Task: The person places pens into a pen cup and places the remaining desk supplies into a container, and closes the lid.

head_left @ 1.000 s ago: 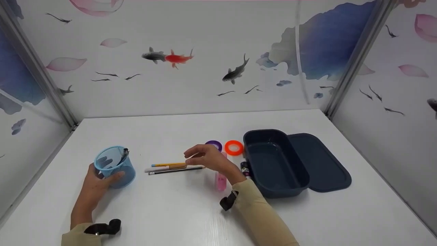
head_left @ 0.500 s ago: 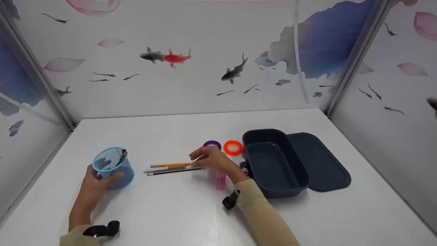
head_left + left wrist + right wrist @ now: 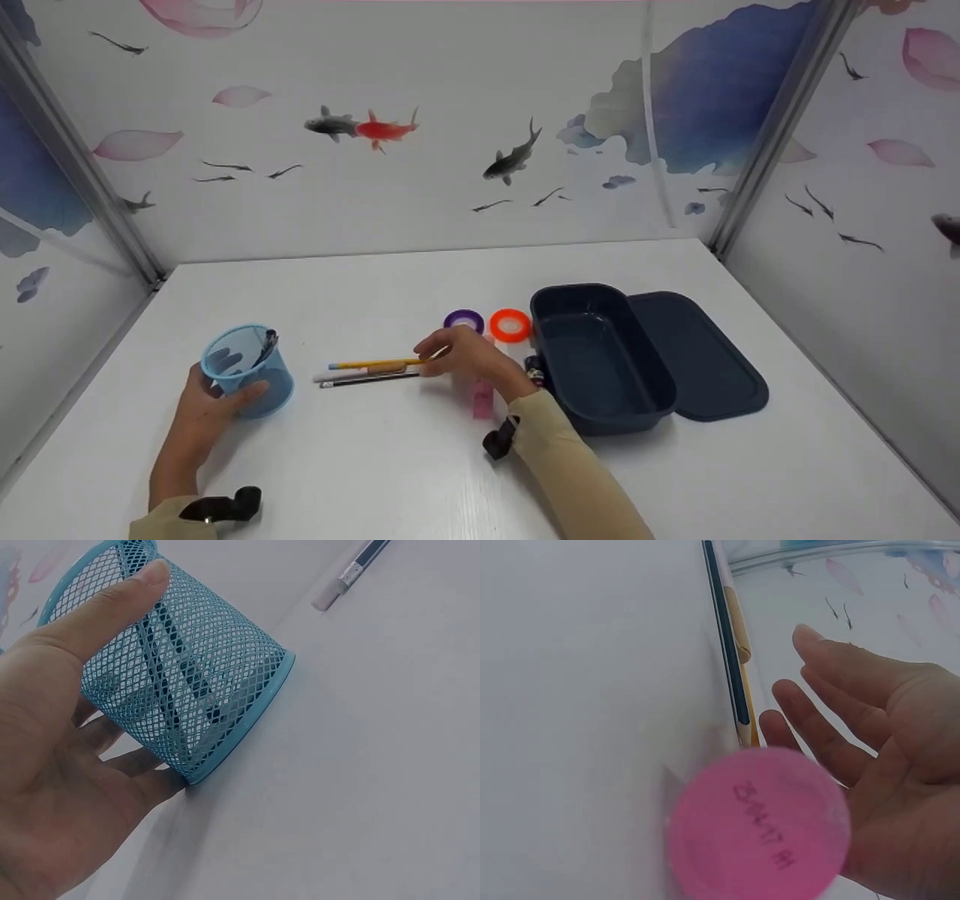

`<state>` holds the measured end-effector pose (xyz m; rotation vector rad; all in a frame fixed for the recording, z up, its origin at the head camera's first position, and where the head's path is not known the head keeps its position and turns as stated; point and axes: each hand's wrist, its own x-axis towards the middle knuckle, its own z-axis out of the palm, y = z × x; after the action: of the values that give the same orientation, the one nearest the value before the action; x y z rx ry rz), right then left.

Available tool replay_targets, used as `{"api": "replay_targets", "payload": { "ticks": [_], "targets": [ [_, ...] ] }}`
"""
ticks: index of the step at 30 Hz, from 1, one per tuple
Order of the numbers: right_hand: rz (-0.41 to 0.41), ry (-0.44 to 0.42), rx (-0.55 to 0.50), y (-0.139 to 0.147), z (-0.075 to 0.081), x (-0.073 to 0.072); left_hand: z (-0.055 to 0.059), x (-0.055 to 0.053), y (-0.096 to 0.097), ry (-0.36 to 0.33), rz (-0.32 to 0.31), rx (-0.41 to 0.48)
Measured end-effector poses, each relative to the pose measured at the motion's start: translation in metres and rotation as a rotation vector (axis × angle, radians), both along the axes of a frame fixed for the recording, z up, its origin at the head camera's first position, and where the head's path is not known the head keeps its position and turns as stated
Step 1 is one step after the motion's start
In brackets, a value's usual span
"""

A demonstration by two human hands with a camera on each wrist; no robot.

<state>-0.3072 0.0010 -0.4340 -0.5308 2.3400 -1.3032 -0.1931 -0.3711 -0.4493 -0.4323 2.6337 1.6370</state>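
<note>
My left hand (image 3: pixel 206 409) grips a light blue mesh pen holder (image 3: pixel 274 386), thumb across its side and fingers underneath. The holder is tilted in the left wrist view, its base close to the table, with dark pens (image 3: pixel 268 345) inside. A yellow pencil (image 3: pixel 375 364), a white pen (image 3: pixel 330 376) with a tan clip and a black pencil (image 3: pixel 367 380) lie side by side on the table. My right hand (image 3: pixel 469 354) hovers at their right ends, covering the black pencil's tip. In the right wrist view its thumb and fingers are spread apart, nothing between them.
Under my right wrist lies a pink cylinder (image 3: pixel 484 401), partly hidden. Behind are a purple ring (image 3: pixel 450 319) and an orange ring (image 3: pixel 496 334). A small dark patterned item (image 3: pixel 534 371) touches the navy box (image 3: pixel 604 424), whose lid (image 3: pixel 712 367) lies to its right.
My right hand has shifted slightly right and down to the pencils' right ends, covering the black one's tip and uncovering more of the purple ring. My left hand keeps holding the pen holder.
</note>
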Motion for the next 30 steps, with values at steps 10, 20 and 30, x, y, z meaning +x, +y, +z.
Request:
{"api": "replay_targets", "payload": {
  "ticks": [10,20,30],
  "targets": [
    [-0.013,0.017,0.069,-0.0082,-0.0024,0.0019,-0.0017,-0.0008,-0.0021,-0.016,-0.002,0.006],
    [-0.047,0.025,0.105,-0.0106,-0.0063,0.0024,0.0001,-0.0003,-0.0018,-0.006,-0.013,0.000],
    [-0.026,0.058,0.105,-0.0101,-0.0070,0.0029,0.0011,0.0008,-0.0007,0.011,-0.008,0.005]
  ]
}}
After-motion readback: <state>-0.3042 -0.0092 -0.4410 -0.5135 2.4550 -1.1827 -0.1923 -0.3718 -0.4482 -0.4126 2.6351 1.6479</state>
